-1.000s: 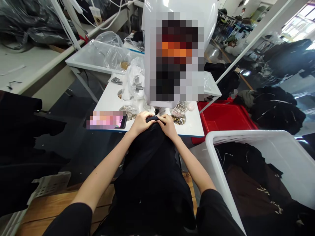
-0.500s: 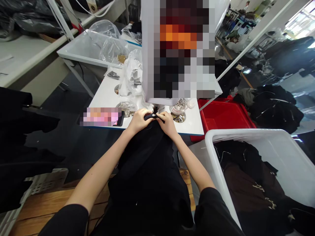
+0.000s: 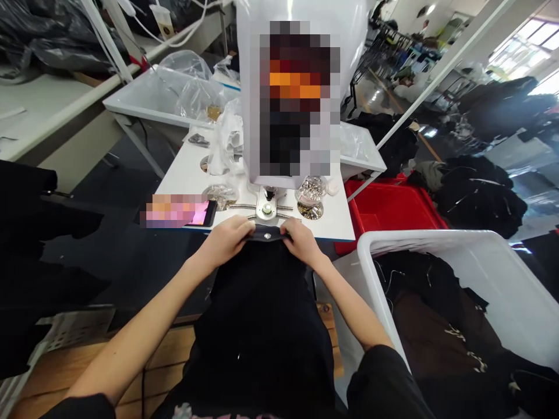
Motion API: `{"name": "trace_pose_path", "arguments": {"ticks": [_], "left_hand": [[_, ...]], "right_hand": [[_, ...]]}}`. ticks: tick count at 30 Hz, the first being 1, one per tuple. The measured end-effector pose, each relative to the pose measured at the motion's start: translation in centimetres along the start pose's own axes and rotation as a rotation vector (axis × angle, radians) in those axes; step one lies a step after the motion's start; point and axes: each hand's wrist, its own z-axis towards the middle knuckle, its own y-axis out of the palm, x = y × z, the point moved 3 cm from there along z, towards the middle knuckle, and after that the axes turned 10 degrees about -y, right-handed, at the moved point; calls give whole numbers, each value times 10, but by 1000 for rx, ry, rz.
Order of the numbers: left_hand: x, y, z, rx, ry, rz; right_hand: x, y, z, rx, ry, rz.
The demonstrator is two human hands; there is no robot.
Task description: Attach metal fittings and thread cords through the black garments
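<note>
The left hand (image 3: 222,241) and right hand (image 3: 301,243) both grip a black garment (image 3: 262,326), pinching its dark band (image 3: 264,234), which carries a round metal stud, at the front edge of a white desk (image 3: 332,230). Just behind sits a machine's metal base plate (image 3: 266,210). A phone (image 3: 208,213) lies near the desk's front left corner, and a clear jar of metal studs (image 3: 311,191) stands toward the right. A white plastic bin (image 3: 419,234) of dark clothing is to the right.

White worktable (image 3: 183,186) bears a phone (image 3: 205,213) and metal studs (image 3: 310,210).
</note>
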Motion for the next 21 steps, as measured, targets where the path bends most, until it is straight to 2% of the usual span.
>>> {"name": "trace_pose_path", "arguments": {"ticks": [3, 7, 10, 14, 19, 21], "left_hand": [[13, 0, -40, 48, 130, 53], [23, 0, -78, 114, 142, 29], [33, -2, -94, 140, 178, -22], [43, -5, -101, 157, 233, -48], [41, 1, -111, 103, 192, -79], [42, 3, -120, -44, 148, -110]], "right_hand": [[-22, 1, -37, -41, -200, -52], [-44, 6, -79, -12, -231, -63], [-57, 10, -96, 2, -230, -18], [-64, 11, -103, 37, -239, 6], [-69, 11, -103, 41, -213, 50], [-77, 18, -107, -76, -191, 131]]}}
